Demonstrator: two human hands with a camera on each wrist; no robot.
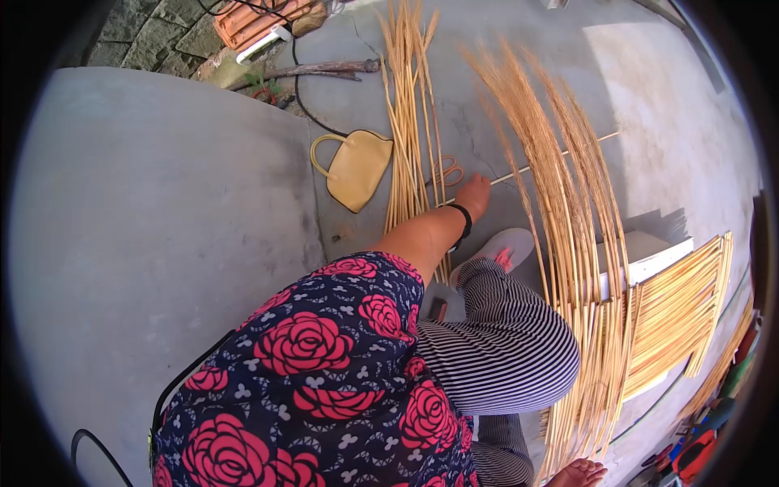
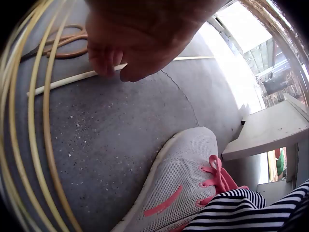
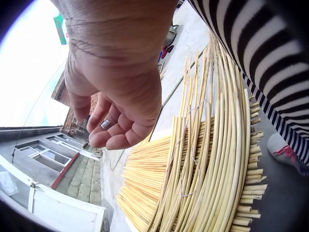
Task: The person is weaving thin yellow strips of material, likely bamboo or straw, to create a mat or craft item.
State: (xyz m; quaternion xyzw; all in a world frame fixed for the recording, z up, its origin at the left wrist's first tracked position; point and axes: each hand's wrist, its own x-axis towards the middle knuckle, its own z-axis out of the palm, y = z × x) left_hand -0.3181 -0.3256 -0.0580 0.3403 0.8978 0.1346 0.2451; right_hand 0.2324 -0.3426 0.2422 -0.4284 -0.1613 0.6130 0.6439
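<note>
My left hand (image 1: 473, 197) (image 2: 137, 41) reaches low over the concrete and pinches a thin pale stalk (image 1: 515, 173) (image 2: 63, 83) between thumb and fingers; the stalk sticks out on both sides of the hand. Orange-handled scissors (image 1: 449, 170) (image 2: 72, 42) lie beside that hand, near a row of long stalks (image 1: 403, 146) (image 2: 34, 108). My right hand (image 1: 578, 473) (image 3: 116, 92), wearing a ring, hangs with loosely bent fingers and holds nothing. Below and beside it are bundled stalks (image 1: 580, 349) (image 3: 227, 159), tied with thin string in the right wrist view.
A yellow handbag (image 1: 359, 169) stands left of the stalk row. Feathery plumes (image 1: 535, 122) spread across the upper right. A white bench (image 1: 649, 261) (image 2: 270, 126) carries woven stalks (image 1: 677, 312) (image 3: 145, 169). A grey shoe (image 1: 505, 247) (image 2: 178, 169) is close to my left hand.
</note>
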